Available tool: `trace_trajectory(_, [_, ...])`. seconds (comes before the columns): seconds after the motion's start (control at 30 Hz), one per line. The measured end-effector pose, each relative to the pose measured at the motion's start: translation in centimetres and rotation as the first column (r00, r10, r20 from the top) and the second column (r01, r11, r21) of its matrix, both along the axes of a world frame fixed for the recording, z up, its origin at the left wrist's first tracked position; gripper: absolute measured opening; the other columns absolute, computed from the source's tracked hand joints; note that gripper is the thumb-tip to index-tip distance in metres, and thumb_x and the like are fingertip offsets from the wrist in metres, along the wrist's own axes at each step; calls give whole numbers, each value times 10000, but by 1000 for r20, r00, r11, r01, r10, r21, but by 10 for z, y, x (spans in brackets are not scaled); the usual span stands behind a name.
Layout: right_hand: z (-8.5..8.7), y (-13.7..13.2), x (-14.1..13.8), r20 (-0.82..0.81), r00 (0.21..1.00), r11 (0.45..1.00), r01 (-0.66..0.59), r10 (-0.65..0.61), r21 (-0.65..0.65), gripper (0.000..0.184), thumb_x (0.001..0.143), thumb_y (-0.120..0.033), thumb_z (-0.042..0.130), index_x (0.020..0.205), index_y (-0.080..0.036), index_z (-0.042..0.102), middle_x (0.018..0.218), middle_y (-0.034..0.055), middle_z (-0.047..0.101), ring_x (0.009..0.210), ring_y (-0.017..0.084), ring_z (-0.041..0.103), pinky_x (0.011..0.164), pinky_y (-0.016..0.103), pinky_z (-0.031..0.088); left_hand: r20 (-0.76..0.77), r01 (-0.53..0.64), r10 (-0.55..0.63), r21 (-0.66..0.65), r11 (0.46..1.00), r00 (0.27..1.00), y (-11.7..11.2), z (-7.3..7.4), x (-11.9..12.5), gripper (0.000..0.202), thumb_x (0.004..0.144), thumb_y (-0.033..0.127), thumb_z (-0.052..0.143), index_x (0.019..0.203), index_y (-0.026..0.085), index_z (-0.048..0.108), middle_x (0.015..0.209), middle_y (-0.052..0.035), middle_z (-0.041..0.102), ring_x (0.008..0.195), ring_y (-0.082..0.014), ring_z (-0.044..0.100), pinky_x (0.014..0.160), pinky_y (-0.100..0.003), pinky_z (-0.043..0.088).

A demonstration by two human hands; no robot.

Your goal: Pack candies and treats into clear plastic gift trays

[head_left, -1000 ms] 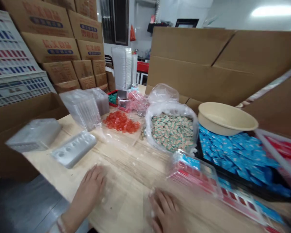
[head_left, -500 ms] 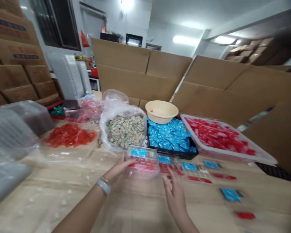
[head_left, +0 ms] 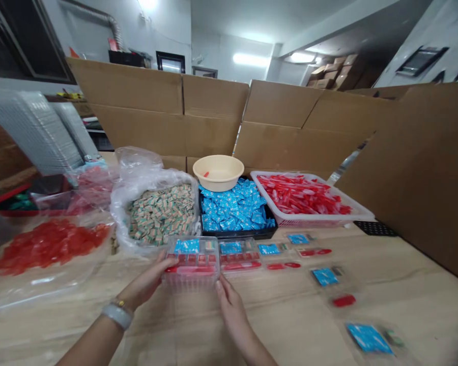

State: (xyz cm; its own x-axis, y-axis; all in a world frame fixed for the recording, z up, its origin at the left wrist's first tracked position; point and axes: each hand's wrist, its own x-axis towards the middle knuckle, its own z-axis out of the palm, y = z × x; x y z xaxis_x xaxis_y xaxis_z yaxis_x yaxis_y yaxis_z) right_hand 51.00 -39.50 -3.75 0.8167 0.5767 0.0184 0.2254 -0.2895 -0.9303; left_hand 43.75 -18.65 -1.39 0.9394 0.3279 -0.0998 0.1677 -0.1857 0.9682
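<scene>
Clear tray stack [head_left: 191, 285] set on table [head_left: 286, 320], front-left of black tray [head_left: 252, 234]. Stack's left edge gripped by left hand [head_left: 152, 277], thumb laid on top. Stack's lower right corner touched by right hand [head_left: 231, 305]; whether grip closed cannot be told. Blue packets [head_left: 232, 208] heaped in black tray; cream bowl [head_left: 219, 185] perched at its rear. Plastic bag [head_left: 119, 216] placed left of it, white basket [head_left: 293, 220] right.
</scene>
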Motion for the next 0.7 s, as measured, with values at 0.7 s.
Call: trace_trajectory(0.7, [-35, -4, -51, 476, 615, 778, -494, 628, -388, 406, 765, -371, 475, 1149, -245, 509, 1137, 91, 553, 1028, 258, 509, 845, 391, 423, -61, -314, 517, 731, 606, 854, 31, 4, -220, 355, 767, 414, 466, 1041, 209, 562, 1079, -76, 585, 1009, -230, 530, 882, -399, 423])
